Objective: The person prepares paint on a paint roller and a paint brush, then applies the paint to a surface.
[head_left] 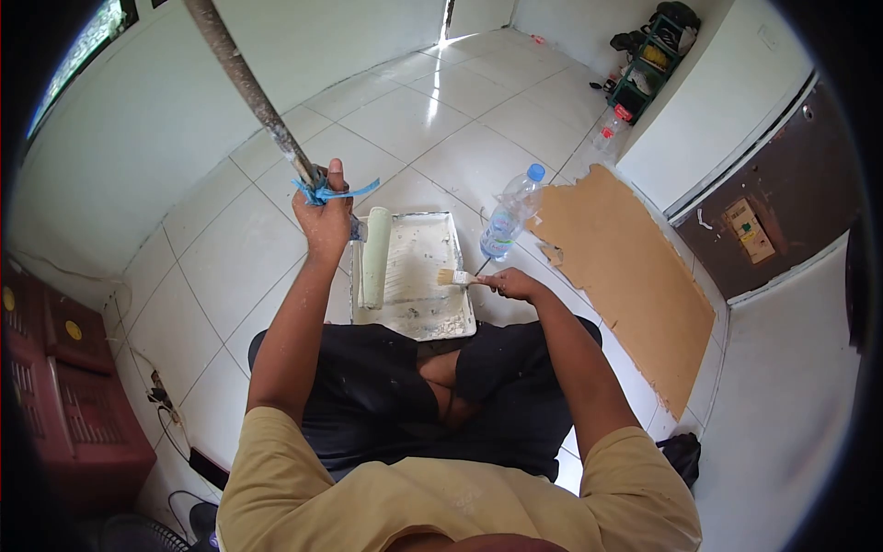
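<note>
My left hand (324, 212) is wrapped round the lower end of a long paint-spattered pole (244, 81), where a blue strip (342, 192) is tied. Just beyond that hand, a pale paint roller (375, 258) hangs upright over the left side of a white paint tray (467, 317). The tray lies on the floor in front of my legs, with pale paint on its inside. Closed round the handle of a small paintbrush (457, 277), my right hand (511, 284) is at the tray's right edge, with the bristles over the tray.
A plastic bottle (508, 216) with a blue cap stands right of the tray. Brown cardboard (635, 276) lies on the right. A red-capped bottle (610, 129) is near a green rack (648, 64). Maroon furniture (74, 386), cables and a fan (143, 534) are at left.
</note>
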### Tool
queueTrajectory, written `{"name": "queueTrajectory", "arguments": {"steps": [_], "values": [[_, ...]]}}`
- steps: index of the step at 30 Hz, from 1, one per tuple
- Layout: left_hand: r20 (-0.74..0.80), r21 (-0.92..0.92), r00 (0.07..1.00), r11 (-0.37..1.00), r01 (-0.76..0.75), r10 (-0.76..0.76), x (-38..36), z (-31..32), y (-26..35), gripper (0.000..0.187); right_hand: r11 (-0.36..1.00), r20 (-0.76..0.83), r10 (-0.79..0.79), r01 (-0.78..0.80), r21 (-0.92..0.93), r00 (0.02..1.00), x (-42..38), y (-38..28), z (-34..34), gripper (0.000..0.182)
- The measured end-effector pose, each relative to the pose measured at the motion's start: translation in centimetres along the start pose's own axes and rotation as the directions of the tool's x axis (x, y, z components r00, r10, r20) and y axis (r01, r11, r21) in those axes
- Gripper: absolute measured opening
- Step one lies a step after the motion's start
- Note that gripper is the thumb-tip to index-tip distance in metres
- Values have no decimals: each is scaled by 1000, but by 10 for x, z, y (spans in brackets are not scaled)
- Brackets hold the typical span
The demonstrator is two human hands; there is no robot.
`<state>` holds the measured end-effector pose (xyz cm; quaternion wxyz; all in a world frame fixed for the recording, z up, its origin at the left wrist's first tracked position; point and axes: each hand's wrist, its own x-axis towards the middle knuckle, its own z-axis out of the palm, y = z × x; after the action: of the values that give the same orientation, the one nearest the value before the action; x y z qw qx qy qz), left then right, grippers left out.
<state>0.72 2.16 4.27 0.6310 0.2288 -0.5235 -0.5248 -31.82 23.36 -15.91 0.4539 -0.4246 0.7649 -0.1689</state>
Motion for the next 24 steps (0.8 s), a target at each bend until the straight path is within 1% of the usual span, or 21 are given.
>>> {"name": "queueTrajectory", "arguments": {"steps": [2, 3, 7, 10, 12, 14, 15, 16, 17, 18, 19, 20, 21, 22, 23, 24], "values": [[-29, 23, 1000, 1000, 2, -1, -3, 3, 6, 37, 1000, -2, 4, -4, -14, 1000, 1, 0, -2, 69], [-39, 0, 999, 1000, 1, -1, -4, 4, 8, 41, 1000, 0, 6, -6, -29, 1000, 1, 0, -2, 69], [-33, 37, 999, 999, 18, -17, -8, 4, 12, 40, 999, 12, 13, -12, -42, 1000, -2, -5, -5, 71], [-29, 30, 1000, 1000, -3, 3, -10, 6, 14, 40, 999, 14, 10, -9, -51, 1000, 2, -1, -6, 73], [-40, 23, 999, 1000, 15, -14, -11, 8, 19, 41, 997, -6, -32, 32, -70, 999, 2, -2, -7, 73], [-45, 21, 999, 1000, 18, -17, -12, 9, 20, 41, 996, -13, -42, 40, -80, 999, 1, -5, -9, 74], [-51, 16, 999, 1000, 15, -15, -13, 9, 20, 42, 995, -22, -50, 48, -85, 999, 0, -7, -9, 71], [-52, 20, 998, 1000, 22, -21, -13, 7, 14, 42, 994, -27, -56, 54, -91, 998, -1, -8, -9, 68], [-51, 45, 999, 999, 19, -17, -12, 5, 2, 42, 995, -4, -31, 30, -99, 1000, 0, -10, -10, 64], [-49, 72, 999, 997, 14, -11, -10, 2, -12, 42, 995, 2, -29, 29, -93, 1000, -2, -11, -14, 64], [5, 110, 1000, 994, 27, -28, -11, -4, -35, 40, 996, -20, -88, 88, 28, 996, -11, -20, -17, 59], [48, 220, 998, 975, 36, -48, -11, -18, -81, 38, 978, -44, -140, 145, 147, 989, -17, -25, -16, 53], [32, 203, 994, 974, 97, -106, -5, -10, -74, 37, 893, -33, -231, 225, 390, 973, -18, -20, -20, 48], [21, 184, 987, 971, 153, -159, -1, 0, -65, 36, 742, -51, -318, 281, 608, 947, -20, -14, -25, 42], [24, 187, 988, 971, 148, -156, 2, 2, -67, 36, 532, -39, -369, 245, 811, 929, -25, -10, -30, 39], [24, 177, 989, 975, 136, -143, 0, 5, -69, 36, 534, -35, -367, 241, 811, 930, -26, -7, -32, 39]]}}
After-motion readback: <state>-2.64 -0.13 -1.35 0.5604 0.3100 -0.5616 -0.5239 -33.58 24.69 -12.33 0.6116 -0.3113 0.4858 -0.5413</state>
